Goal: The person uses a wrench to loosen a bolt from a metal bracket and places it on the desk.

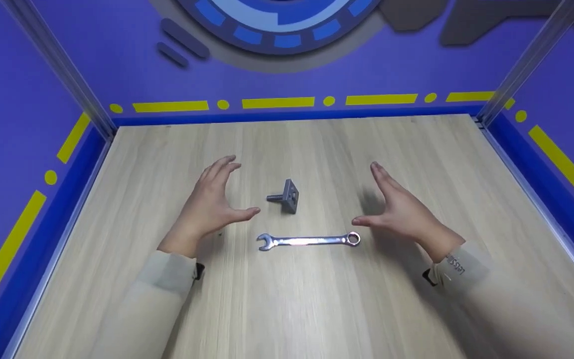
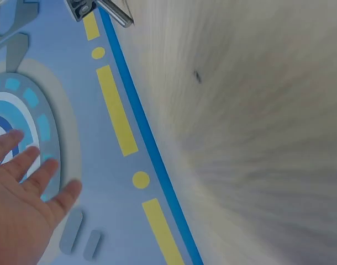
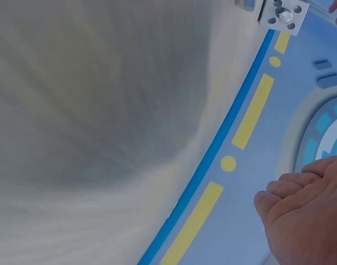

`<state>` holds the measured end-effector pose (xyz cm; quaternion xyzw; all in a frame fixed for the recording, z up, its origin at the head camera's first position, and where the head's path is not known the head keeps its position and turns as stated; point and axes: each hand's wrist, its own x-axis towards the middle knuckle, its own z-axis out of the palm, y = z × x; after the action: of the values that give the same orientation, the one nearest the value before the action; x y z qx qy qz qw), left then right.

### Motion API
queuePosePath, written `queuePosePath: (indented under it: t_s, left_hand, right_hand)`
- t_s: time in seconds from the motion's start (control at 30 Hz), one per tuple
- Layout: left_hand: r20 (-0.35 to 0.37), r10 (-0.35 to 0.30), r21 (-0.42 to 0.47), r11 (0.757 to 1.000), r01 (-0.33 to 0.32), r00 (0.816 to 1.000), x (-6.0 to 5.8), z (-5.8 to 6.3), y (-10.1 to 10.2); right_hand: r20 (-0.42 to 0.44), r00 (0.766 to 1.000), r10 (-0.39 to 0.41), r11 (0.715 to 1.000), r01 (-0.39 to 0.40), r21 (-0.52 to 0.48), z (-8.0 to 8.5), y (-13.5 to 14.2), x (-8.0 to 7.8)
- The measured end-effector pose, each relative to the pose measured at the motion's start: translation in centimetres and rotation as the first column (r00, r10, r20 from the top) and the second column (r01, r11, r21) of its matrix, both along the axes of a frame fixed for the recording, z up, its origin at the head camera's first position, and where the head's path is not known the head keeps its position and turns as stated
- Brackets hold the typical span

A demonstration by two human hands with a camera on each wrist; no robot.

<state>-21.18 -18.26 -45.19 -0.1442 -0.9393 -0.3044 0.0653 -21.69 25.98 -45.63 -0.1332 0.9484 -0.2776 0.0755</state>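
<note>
grey plate [image 1: 289, 196] near left fingers [image 1: 220, 173]

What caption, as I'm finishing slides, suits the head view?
Empty left hand and right hand flank a metal plate with protruding bolt; a combination wrench lies nearer the wearer.

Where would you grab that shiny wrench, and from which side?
Probably take the wrench by the middle of its slim, straight shank, pinching from above: it lies flat on the table, with its top uncovered and a wider head at each end.
</note>
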Motion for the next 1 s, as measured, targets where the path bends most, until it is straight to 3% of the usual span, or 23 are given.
queuePosePath:
  t_s: [0.2, 0.47, 0.67, 1.0]
  left_hand:
    - [-0.005, -0.048, 0.065, 0.997, 0.048, 0.999, -0.6, 0.1, 0.5]
    - [0.086, -0.083, 0.108, 0.991, 0.073, 0.993, -1.5, 0.3, 1.9]
    - [0.178, -0.113, 0.157, 0.984, 0.085, 0.977, -2.5, 0.2, 3.7]
    - [0.292, -0.164, 0.115, 0.984, 0.136, 0.942, -3.8, -0.2, 5.7]
  right_hand:
    - [-0.018, 0.999, 0.046, 0.999, -0.046, -0.020, 0.4, -1.2, 0.0]
    - [-0.040, 0.994, 0.100, 0.995, -0.101, -0.015, 0.3, -3.3, 0.3]
    - [-0.061, 0.985, 0.161, 0.986, -0.163, -0.036, 0.0, -4.9, 0.4]
    - [-0.083, 0.950, 0.300, 0.953, -0.303, -0.025, -1.0, -7.0, 0.8]
